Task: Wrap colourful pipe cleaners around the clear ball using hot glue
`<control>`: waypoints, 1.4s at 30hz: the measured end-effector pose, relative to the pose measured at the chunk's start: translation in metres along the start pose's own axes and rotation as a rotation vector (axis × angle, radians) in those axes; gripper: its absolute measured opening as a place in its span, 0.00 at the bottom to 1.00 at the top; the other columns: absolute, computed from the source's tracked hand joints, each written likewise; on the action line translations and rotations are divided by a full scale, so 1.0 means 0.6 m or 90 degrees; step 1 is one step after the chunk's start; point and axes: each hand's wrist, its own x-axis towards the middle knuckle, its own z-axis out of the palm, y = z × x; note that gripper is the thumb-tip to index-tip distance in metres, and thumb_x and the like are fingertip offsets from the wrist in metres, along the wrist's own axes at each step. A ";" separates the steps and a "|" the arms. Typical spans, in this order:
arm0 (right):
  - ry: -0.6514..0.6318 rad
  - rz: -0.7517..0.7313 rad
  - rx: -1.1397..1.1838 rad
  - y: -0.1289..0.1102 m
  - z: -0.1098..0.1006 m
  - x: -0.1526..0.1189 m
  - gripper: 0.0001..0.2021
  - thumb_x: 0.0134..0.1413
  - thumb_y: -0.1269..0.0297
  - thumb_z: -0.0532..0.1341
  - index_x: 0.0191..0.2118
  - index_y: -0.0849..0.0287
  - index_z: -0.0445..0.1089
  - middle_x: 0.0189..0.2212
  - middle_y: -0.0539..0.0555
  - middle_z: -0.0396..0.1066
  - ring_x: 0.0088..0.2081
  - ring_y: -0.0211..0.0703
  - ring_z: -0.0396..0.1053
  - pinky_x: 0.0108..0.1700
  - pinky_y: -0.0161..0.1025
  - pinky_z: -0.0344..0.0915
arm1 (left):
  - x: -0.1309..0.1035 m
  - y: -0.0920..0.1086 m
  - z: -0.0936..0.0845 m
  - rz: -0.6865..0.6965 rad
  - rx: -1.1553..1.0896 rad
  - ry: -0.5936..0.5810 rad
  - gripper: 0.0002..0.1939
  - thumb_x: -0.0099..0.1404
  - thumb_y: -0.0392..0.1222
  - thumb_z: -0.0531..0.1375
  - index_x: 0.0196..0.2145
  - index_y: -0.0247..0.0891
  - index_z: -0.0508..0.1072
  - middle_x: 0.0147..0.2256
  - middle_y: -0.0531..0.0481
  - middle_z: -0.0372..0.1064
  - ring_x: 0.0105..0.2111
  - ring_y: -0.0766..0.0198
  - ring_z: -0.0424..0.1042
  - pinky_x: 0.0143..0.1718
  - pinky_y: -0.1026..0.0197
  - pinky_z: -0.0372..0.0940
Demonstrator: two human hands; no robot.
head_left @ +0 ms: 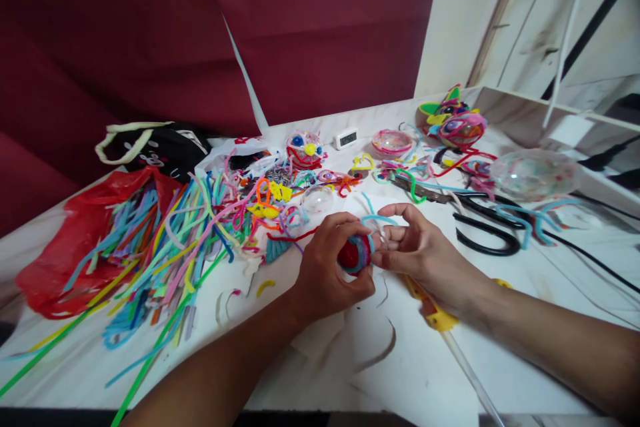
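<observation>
Soft, modest indoor light falls on the white tabletop [520,390] before the small clock [346,139], while the maroon backdrop [325,27] behind it sinks into gloom, darkest to the clock's left. Pale glare catches the clear dome [535,175] at the clock's right, stretched by wide-angle distortion; the clock's digits blur.

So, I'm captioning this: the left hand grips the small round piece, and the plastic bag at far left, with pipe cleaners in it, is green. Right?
Not quite: the head view shows that plastic bag is red, not green. The left hand does grip the small round piece.
</observation>
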 end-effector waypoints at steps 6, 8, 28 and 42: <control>0.002 0.006 0.016 0.000 -0.002 0.000 0.38 0.27 0.73 0.76 0.45 0.49 0.58 0.26 0.41 0.72 0.28 0.37 0.71 0.32 0.32 0.67 | 0.000 0.001 0.000 -0.002 -0.005 -0.004 0.26 0.50 0.32 0.60 0.49 0.43 0.66 0.48 0.43 0.67 0.50 0.53 0.71 0.51 0.49 0.69; 0.002 0.005 0.009 0.000 -0.001 0.000 0.37 0.27 0.74 0.76 0.45 0.49 0.58 0.27 0.42 0.72 0.28 0.37 0.71 0.32 0.33 0.67 | 0.000 0.002 0.000 -0.002 -0.003 -0.004 0.26 0.50 0.32 0.60 0.49 0.43 0.66 0.48 0.44 0.67 0.49 0.52 0.71 0.51 0.49 0.70; 0.026 0.007 0.009 0.001 -0.008 0.003 0.37 0.30 0.71 0.77 0.48 0.50 0.59 0.27 0.42 0.73 0.29 0.40 0.73 0.35 0.37 0.66 | -0.001 -0.009 0.001 -0.024 -0.036 -0.034 0.24 0.55 0.37 0.62 0.51 0.44 0.67 0.49 0.43 0.67 0.51 0.52 0.70 0.53 0.48 0.68; 0.028 0.010 0.035 0.000 -0.006 -0.002 0.35 0.31 0.75 0.76 0.46 0.50 0.60 0.26 0.42 0.73 0.28 0.37 0.73 0.34 0.34 0.67 | 0.000 -0.005 0.001 -0.027 -0.035 -0.029 0.23 0.56 0.35 0.61 0.50 0.43 0.68 0.49 0.43 0.67 0.51 0.54 0.71 0.54 0.51 0.68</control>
